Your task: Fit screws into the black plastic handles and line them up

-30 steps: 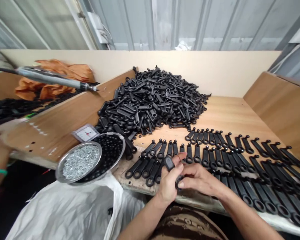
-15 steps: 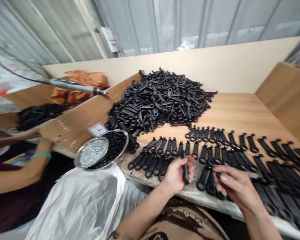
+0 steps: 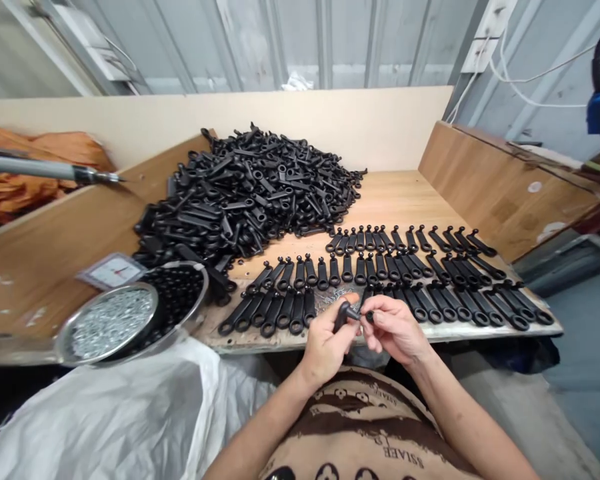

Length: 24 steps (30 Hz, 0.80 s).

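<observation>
One black lever (image 3: 347,315) sits gripped in the curled fingers of the left hand (image 3: 327,341), its narrow end pointing toward a small black knob (image 3: 370,317) pinched by the fingers of the right hand (image 3: 397,328); rows of similar levers (image 3: 347,267) line the surface (image 3: 390,197) beyond.

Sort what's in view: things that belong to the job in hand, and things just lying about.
Likely part of the job:
black lever in the left hand
small black piece in the right hand
rowed levers
heaped levers
silvery pieces
black balls
perhaps the gray tool

Probably just lying about:
orange cloth
white scrap
square dial
</observation>
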Tool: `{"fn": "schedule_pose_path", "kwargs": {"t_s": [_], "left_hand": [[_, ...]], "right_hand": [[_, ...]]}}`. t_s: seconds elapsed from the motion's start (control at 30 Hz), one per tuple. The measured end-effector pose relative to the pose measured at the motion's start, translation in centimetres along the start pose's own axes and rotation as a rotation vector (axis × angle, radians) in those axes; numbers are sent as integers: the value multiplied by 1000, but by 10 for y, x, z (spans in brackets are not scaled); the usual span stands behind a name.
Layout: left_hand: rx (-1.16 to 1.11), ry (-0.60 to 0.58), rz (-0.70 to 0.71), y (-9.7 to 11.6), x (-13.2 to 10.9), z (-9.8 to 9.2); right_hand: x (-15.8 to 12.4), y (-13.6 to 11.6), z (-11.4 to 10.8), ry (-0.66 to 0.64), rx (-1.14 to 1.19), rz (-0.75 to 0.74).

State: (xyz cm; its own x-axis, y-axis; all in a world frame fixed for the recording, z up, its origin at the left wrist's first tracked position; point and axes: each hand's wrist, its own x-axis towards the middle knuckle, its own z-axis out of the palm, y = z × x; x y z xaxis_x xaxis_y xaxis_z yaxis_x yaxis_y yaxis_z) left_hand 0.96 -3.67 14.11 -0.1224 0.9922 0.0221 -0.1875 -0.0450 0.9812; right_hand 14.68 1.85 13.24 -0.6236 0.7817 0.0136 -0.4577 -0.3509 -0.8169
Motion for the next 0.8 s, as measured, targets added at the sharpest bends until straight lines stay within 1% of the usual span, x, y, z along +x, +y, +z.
{"fn": "schedule_pose_path", "kwargs": {"t_s": [0.13, 0.23, 0.33, 0.47, 0.57, 0.63, 0.73, 0.8], "left_hand": [[306, 39, 161, 0, -17, 1], [450, 65, 234, 0, -25, 1], [571, 83, 291, -3, -27, 2], [723, 88, 344, -10, -17, 2], [811, 117, 395, -18, -5, 2], [860, 109, 430, -24, 4, 2], [878, 84, 449, -31, 17, 4], [819, 79, 419, -34, 27, 7]], "right_hand": [[-11, 8, 12, 20, -8, -5], [-17, 12, 16, 16, -26, -7], [-19, 14, 18, 46, -43, -18], [-15, 14, 16, 86, -28, -26], [-8, 13, 12, 164, -10, -23], [-4, 11, 9, 216, -5, -5], [3, 9, 2, 249, 6, 47], [8, 7, -3, 296, -67, 45]]}}
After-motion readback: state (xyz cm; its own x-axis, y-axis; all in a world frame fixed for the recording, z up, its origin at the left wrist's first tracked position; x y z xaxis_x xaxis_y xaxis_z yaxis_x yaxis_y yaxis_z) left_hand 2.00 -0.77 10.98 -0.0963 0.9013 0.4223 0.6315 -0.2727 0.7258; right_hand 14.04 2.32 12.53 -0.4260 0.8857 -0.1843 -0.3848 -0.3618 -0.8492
